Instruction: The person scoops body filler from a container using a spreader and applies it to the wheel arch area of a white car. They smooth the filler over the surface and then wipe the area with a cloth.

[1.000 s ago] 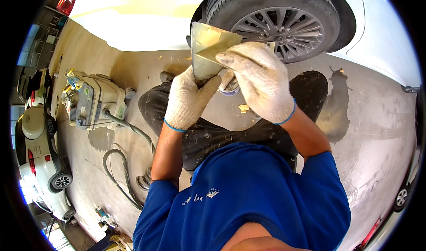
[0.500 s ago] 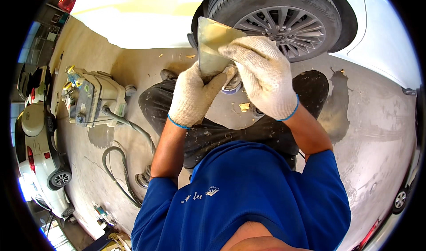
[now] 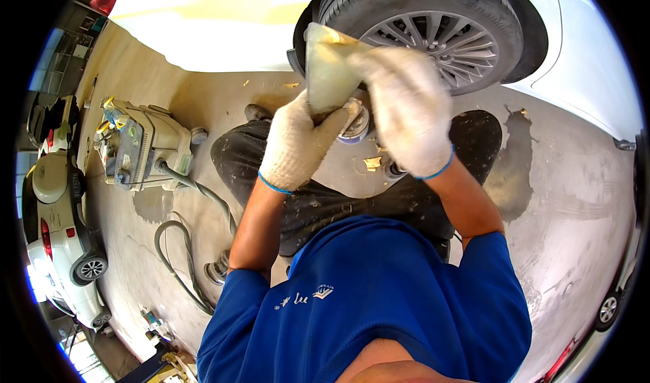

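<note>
"Because my left hand (image 3: 292, 147) grasps the mixing board (image 3: 328, 78) by its lower edge, thumb across that end, most of its face is left free. That, I judge, is why I grip so low."

"And the other one?"

"My right hand (image 3: 409, 109) is raised at the board's right edge, blurred. Its fingers bend inward, yet I cannot tell whether they pinch a tool or nothing."

"Where exactly is the board?"

"Aloft between my hands, standing against the view of the alloy wheel (image 3: 467, 41). Holding it so high probably spares me stooping."

"What is it made of?"

"Something thin, stiff and smooth, pale grey-green, with straight sides; glass or plastic, I can't say. A yellow smear (image 3: 335, 36), which looks like putty, lies by its upper edge."

"What's below?"

"A round tin (image 3: 359, 127) with a pale wall, on the concrete floor (image 3: 535, 261) between my knees (image 3: 233, 149), perhaps for easy reach. Torn yellowish scraps (image 3: 372, 163) lie near it."

"Why the gloves (image 3: 281, 163)?"

"They're coarse cream knit, blue at the cuff; likely they give grip on slick surfaces and keep paste off my skin."
</note>
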`<action>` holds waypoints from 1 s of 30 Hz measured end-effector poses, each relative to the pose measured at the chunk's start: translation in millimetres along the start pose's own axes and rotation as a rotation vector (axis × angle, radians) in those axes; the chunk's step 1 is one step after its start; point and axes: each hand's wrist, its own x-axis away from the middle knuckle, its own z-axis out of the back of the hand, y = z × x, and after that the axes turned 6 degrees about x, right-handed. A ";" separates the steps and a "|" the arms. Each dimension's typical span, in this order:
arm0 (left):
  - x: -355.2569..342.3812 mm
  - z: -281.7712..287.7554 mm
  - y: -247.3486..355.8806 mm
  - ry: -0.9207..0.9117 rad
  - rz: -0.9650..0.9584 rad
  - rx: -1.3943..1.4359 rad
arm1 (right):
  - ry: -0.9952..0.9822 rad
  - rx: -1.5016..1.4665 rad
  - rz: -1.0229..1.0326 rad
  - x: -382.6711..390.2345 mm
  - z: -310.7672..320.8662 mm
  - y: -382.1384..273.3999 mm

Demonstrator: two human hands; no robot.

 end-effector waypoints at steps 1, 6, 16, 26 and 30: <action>0.2 1.5 -3.9 0.000 -0.012 0.002 | 0.002 -0.043 0.037 3.7 -8.1 -8.8; -0.7 1.3 -5.5 -0.016 -0.009 -0.017 | -0.002 -0.052 -0.008 -1.6 7.4 1.3; 0.5 -4.9 -6.1 -0.063 -0.004 -0.070 | -0.049 -0.025 -0.040 -4.3 5.3 -5.7; 7.2 -1.3 -5.5 -0.061 0.048 0.059 | -0.085 -0.243 -0.080 -16.1 11.1 14.2; 7.1 1.6 -5.0 -0.014 0.022 0.067 | -0.126 0.058 -0.087 -5.4 3.2 28.8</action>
